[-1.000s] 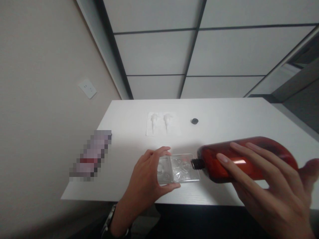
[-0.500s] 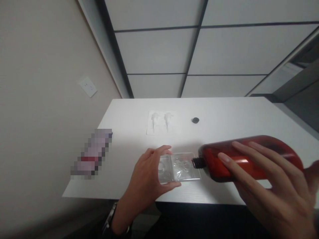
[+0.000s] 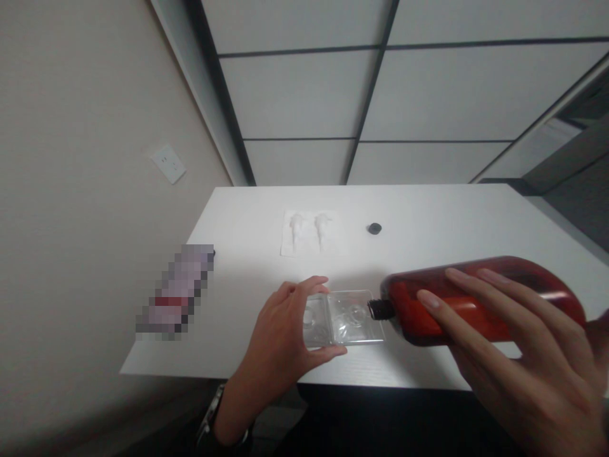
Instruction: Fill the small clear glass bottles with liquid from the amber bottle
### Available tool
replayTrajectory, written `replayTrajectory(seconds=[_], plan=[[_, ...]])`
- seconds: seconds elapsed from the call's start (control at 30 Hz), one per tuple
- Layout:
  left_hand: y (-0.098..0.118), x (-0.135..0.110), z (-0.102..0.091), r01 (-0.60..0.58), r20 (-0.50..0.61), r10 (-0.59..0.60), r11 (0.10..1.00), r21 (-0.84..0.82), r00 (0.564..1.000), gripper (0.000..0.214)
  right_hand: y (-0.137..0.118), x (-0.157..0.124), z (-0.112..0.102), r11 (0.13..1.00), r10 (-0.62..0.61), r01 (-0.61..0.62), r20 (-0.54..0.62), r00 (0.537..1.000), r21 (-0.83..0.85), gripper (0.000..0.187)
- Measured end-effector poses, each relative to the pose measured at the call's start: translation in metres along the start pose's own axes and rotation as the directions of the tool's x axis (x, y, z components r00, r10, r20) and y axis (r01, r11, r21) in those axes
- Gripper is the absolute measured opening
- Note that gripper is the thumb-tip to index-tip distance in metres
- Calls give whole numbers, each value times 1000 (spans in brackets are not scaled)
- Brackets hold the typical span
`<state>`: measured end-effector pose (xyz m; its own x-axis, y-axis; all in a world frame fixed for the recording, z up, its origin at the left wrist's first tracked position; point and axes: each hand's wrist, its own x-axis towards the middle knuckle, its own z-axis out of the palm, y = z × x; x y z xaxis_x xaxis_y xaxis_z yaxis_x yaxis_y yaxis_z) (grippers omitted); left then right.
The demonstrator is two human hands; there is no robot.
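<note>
My right hand (image 3: 514,355) grips a large dark red bottle (image 3: 480,298), tipped on its side with its black threaded neck (image 3: 379,309) pointing left over a clear plastic tray (image 3: 349,317). The tray lies on the white table (image 3: 428,222) near its front edge. My left hand (image 3: 280,339) holds the tray's left end between thumb and fingers. A watch shows on my left wrist. I cannot make out any liquid leaving the neck.
A small black cap (image 3: 374,228) lies farther back on the table. A white sheet with two white pump heads (image 3: 309,231) sits at the back centre. A blurred-out object (image 3: 176,289) rests at the table's left edge. A wall with a socket (image 3: 166,163) is to the left.
The bottle and my right hand have shifted slightly right and the neck has dipped a little toward the tray. My left hand keeps its hold on the tray.
</note>
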<state>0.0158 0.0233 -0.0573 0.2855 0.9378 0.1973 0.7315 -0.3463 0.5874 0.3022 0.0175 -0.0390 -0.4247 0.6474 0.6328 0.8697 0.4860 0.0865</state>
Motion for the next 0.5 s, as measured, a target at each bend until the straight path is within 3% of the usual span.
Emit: replayTrajectory(seconds=[0.5], plan=[[0,0,-1,0,4,0,1000,-12,1000,89,-1,4,1,998,-65,65,-32,997,-16,80]])
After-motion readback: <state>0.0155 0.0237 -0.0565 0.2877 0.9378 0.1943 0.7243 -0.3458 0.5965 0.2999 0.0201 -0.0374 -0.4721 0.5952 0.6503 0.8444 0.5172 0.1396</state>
